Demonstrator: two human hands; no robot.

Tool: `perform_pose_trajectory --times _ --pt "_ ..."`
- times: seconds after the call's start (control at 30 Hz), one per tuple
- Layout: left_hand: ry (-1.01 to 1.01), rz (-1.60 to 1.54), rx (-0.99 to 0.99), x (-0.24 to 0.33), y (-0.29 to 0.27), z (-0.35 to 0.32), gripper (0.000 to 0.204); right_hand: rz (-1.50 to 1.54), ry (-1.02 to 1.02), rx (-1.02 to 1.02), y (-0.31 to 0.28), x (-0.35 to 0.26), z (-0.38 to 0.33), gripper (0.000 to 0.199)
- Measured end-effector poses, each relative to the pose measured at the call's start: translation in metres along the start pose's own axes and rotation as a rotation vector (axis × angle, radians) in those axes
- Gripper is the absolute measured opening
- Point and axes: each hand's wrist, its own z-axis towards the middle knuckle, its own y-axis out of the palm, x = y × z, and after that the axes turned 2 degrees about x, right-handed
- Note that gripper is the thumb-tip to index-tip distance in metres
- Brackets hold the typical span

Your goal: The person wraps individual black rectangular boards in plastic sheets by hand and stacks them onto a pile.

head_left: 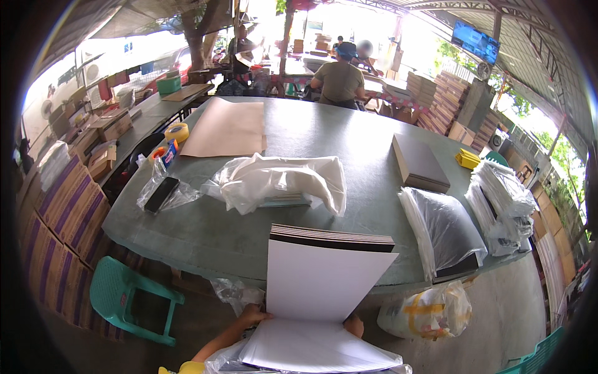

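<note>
A stack of white-faced boards (324, 280) with dark, layered edges stands tilted up in front of me, its top against the near edge of the green table. My left hand (253, 315) is closed round its lower left side. At its lower right side my right hand (354, 326) grips too, partly hidden by the boards. Below both hands, more white sheets (311, 346) lie nearly flat towards me, with clear plastic film (227, 361) under and around them. A crumpled clear plastic bag (237, 293) hangs by my left hand.
The green table (361, 134) bears brown paper (227, 128), a plastic-covered pile (280, 184), tape rolls (177, 131), a phone (161, 194), grey boards (420, 163) and plastic-wrapped packs (445, 230). A green stool (128, 299) stands left, a taped plastic bundle (430, 311) right. Another person (339, 81) sits beyond.
</note>
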Motion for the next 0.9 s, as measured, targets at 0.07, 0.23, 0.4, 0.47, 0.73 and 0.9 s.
perform_pose_trajectory --times 0.07,0.23,0.4,0.47,0.73,0.9 --pt "0.159 0.159 0.107 0.003 0.003 -0.004 0.040 0.041 -0.008 0.042 -0.001 0.004 -0.004 0.033" --pt "0.241 0.622 0.190 -0.011 -0.017 -0.036 0.032 0.319 -0.090 0.426 -0.046 -0.024 -0.058 0.035" --pt "0.670 0.678 0.228 0.094 -0.040 -0.094 0.033 0.834 -0.369 0.190 -0.127 -0.082 -0.080 0.042" --pt "0.703 0.645 0.193 0.105 -0.047 -0.093 0.032 0.953 -0.468 -0.224 -0.150 -0.108 -0.072 0.042" --pt "0.458 0.176 -0.358 0.081 -0.028 -0.050 0.030 0.681 -0.249 -0.660 -0.097 -0.086 -0.047 0.041" --pt "0.357 0.342 -0.276 0.026 -0.002 -0.019 0.028 0.380 -0.156 -0.598 -0.028 -0.047 -0.020 0.041"
